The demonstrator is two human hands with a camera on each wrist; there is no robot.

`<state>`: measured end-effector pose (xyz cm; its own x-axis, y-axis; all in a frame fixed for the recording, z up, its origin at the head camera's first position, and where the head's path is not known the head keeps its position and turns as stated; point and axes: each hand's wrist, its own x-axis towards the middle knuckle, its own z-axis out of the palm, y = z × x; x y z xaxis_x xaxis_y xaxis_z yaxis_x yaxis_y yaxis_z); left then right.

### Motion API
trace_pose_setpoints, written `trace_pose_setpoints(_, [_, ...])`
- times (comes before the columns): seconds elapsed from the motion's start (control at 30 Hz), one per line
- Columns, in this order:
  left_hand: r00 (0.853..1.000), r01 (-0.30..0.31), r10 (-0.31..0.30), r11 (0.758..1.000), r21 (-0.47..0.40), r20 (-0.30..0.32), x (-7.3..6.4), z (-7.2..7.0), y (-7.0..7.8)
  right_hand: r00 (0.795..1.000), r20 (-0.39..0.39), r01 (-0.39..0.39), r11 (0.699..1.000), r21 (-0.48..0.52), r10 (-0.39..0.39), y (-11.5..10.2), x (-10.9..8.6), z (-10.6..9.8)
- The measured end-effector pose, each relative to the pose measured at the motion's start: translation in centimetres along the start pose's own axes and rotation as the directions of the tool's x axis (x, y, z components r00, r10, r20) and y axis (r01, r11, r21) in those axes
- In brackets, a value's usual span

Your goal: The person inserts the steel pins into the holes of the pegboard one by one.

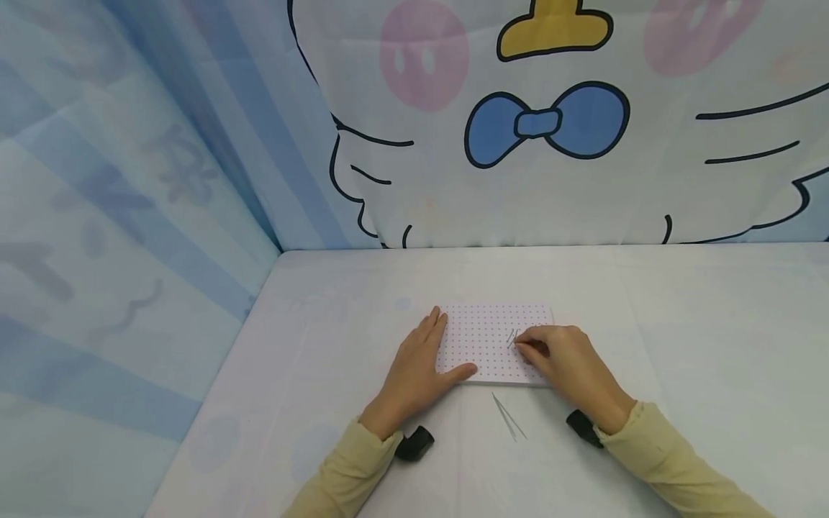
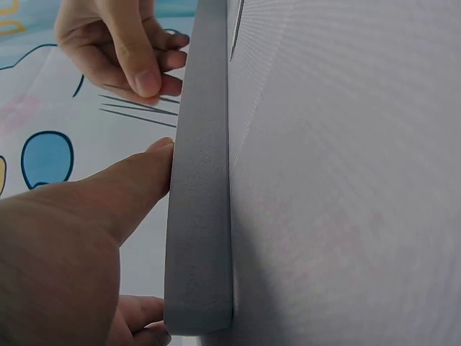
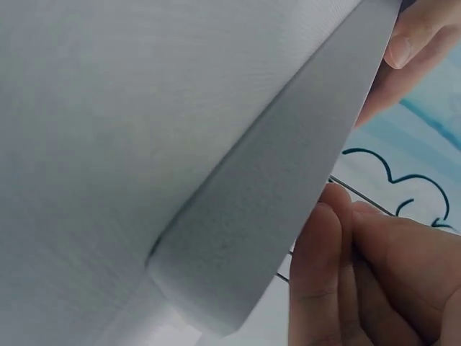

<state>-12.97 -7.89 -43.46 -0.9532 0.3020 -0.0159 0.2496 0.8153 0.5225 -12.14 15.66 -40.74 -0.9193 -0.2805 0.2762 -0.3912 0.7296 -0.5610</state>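
On a pale worktop (image 1: 699,324), a white board (image 1: 479,331) covered in rows of small dots, lying flat, long axis running left to right, thick near edge facing the person. In the right half of the board, a small cluster of thin metal pins (image 1: 510,336), long axes rising from its face; in the left wrist view, roughly parallel and slightly slanted, free ends pointing away from the surface. At the cluster, the right hand (image 1: 570,360), grip narrow, thumb and forefinger pinched on one pin, much of it hidden by the fingertips. At the board's left end, the left hand (image 1: 414,367), grip wide: fingers straight along the left edge, thumb stretched over the near edge. Between the forearms, just in front of the board, a thin metal V (image 1: 500,403) on the worktop, narrow end toward the board, spread end toward the person and slightly right. Yellow sleeves (image 1: 352,460); a dark wrist camera (image 1: 415,444) beside each cuff. Behind, a fabric backdrop (image 1: 550,201) with a blue bow tie (image 1: 538,124).
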Motion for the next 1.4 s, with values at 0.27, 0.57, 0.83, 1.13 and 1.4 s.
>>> trace_pose_setpoints(0.27, [1.000,0.003,-0.003,1.000,-0.011,-0.001,0.0,0.0,0.1,0.997,0.029,-0.066,0.998,-0.024,0.066,-0.4,-0.4,-0.4])
trace_pose_setpoints(0.57, [1.000,0.001,-0.001,1.000,0.002,-0.004,0.0,-0.1,0.1,0.997,0.046,-0.061,0.996,-0.064,0.064,-1.1,-1.4,-0.7])
trace_pose_setpoints(0.83, [1.000,-0.001,0.001,1.000,0.008,-0.001,0.0,0.1,0.0,0.991,0.114,-0.051,0.993,-0.106,0.063,-3.0,-2.4,-0.8])
trace_pose_setpoints(1.13, [1.000,-0.001,0.001,1.000,0.006,-0.005,0.0,0.1,-0.1,0.974,0.206,-0.076,0.994,-0.080,0.091,-4.0,-3.3,0.1])
trace_pose_setpoints(1.4, [1.000,0.000,0.000,1.000,0.015,-0.002,0.0,0.0,0.0,0.947,0.284,-0.135,0.988,-0.072,0.150,-4.1,-3.7,1.1])
